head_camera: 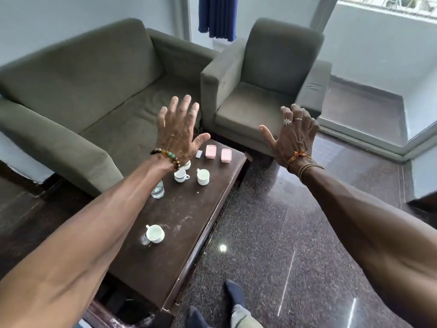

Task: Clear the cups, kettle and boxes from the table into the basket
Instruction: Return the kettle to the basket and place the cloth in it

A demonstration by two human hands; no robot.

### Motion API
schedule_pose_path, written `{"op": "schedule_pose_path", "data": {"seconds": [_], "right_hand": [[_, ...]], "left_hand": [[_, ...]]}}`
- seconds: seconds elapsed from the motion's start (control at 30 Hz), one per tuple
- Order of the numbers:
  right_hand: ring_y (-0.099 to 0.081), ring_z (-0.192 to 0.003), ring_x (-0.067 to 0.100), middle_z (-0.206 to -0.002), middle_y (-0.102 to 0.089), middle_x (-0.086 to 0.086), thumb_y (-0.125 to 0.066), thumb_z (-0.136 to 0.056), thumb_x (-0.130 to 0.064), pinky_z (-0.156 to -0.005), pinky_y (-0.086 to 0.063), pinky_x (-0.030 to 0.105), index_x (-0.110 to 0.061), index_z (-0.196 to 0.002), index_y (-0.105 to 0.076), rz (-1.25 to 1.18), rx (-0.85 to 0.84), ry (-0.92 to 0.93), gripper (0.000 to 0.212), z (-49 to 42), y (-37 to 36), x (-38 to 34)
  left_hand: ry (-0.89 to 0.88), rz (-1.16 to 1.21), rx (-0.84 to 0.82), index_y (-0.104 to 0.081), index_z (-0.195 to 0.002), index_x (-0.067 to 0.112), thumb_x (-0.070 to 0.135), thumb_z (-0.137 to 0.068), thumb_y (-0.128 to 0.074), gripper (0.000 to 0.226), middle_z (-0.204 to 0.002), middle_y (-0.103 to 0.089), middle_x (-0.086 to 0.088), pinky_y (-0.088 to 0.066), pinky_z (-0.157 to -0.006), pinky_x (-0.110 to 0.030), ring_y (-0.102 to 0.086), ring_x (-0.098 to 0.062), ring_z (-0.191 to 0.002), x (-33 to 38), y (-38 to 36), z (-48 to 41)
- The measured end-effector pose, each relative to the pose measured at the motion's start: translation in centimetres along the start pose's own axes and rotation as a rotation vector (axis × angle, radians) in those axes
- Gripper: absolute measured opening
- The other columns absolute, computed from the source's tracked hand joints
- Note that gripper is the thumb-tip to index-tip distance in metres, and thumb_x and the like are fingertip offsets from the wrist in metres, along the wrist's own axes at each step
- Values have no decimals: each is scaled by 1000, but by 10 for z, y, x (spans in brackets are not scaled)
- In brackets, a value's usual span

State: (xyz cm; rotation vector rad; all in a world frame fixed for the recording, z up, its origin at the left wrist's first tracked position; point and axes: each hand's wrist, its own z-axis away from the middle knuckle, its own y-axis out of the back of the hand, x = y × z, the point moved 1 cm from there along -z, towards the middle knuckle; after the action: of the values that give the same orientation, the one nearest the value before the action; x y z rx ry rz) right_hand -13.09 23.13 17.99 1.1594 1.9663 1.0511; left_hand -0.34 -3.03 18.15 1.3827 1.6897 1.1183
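A dark wooden coffee table (179, 245) holds several white cups: one near me (155, 233), one with a blue handle (181, 175), a pale one (203, 177), and one partly hidden behind my left wrist (186, 165). Two pink boxes (210, 151) (226, 155) and a small white box (199, 154) stand at the far end. A glass (158, 190) stands by my left forearm. My left hand (179, 131) is raised above the table, fingers spread, holding nothing. My right hand (292, 133) is raised over the floor, empty, fingers loosely bent. No kettle or basket is in view.
A grey-green sofa (89, 95) runs along the table's left side and an armchair (264, 86) stands beyond its far end. Polished dark stone floor (295, 233) lies to the right. My socked feet (234, 294) are at the table's near corner.
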Motion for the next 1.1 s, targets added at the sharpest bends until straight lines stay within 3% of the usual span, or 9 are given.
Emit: {"op": "schedule_pose_path", "data": {"seconds": [0.2,0.6,0.83,1.1], "right_hand": [[-36,-132,35,-143,-40,13,-35,-89,-73,-107,-26,51,-14,-135,-44,-19,-19,62,76,-5,-1,-35],[-34,-134,35,-146,-40,11,-45,-87,-70,-107,-23,49,-15,-137,-46,-259,-92,398,73,-38,-35,-200],[-35,-132,36,-145,-40,13,-47,-87,-69,-107,-25,52,-13,-135,-46,-334,-99,533,74,-46,-58,-229],[-36,-133,36,-146,-40,13,-42,-86,-72,-107,-25,51,-14,-136,-45,-385,-159,643,76,-46,-66,-253]], "left_hand": [[-1,-31,-3,-41,-144,12,60,-85,-56,78,-156,-31,-11,-23,-113,-53,-28,-35,-143,-20,-1,13],[446,-140,-14,-28,-151,16,59,-90,-49,78,-161,-17,-7,-14,-118,-52,-14,-32,-148,-143,44,75],[600,-191,-77,-25,-152,17,59,-90,-50,79,-162,-14,-7,-10,-118,-52,-11,-32,-149,-168,58,101],[665,-266,-131,-25,-151,15,62,-92,-43,77,-162,-16,-8,-16,-117,-54,-14,-33,-148,-158,45,117]]}}
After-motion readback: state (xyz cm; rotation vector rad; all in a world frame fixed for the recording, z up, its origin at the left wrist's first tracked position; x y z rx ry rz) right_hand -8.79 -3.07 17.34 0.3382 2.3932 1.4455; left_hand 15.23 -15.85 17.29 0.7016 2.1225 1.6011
